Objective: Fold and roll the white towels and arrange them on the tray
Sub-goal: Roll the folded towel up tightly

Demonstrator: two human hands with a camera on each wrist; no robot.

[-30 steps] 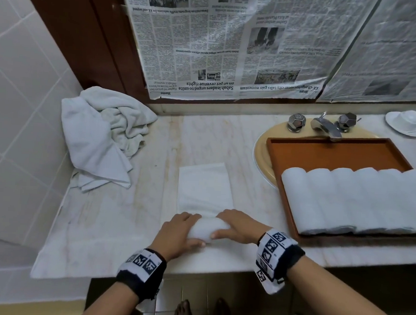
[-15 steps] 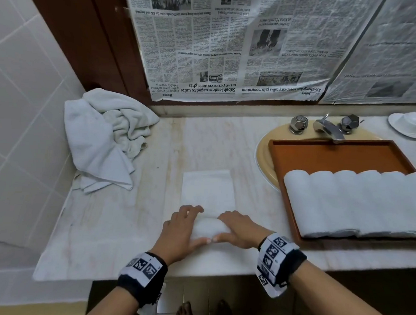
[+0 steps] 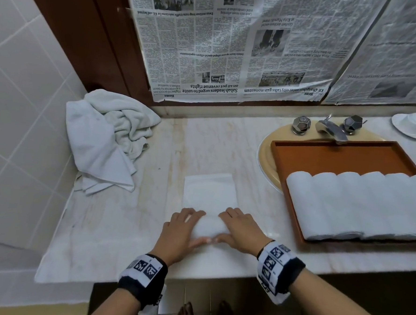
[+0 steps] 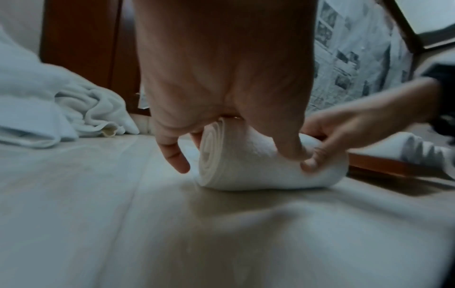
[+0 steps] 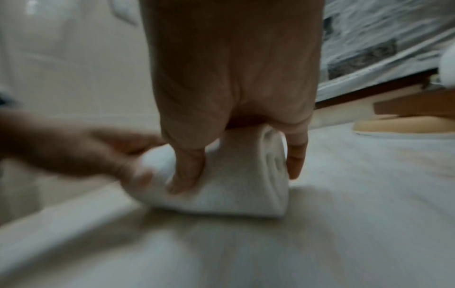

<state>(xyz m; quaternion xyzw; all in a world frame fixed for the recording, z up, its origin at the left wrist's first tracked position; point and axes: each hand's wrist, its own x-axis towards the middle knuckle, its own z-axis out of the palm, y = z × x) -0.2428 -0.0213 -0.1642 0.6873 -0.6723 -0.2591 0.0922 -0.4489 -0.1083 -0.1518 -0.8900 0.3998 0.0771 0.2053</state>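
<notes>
A white towel lies on the marble counter [image 3: 157, 173], its near end wound into a roll [image 3: 208, 226] [image 4: 246, 167] [image 5: 234, 187] and its flat part [image 3: 209, 191] stretching away from me. My left hand [image 3: 180, 228] [image 4: 221, 93] grips the roll's left end, fingers curled over the top and thumb behind. My right hand [image 3: 240, 230] [image 5: 234, 87] grips the right end the same way. To the right, an orange-brown tray [image 3: 336, 153] holds several rolled white towels [image 3: 357, 205] side by side. A heap of unfolded white towels [image 3: 105, 139] sits at the back left.
The tray rests over a beige sink basin [image 3: 265, 161] with a chrome faucet [image 3: 330, 129]. A white cup and saucer [image 3: 413, 123] stand at the back right. Newspaper [image 3: 233, 49] covers the wall behind. A tiled wall [image 3: 23, 97] bounds the left, and the counter's front edge [image 3: 207, 275] is just behind my wrists.
Both hands have rolled the towel away from me; the roll has grown thicker and the flat part beyond it has become shorter.
</notes>
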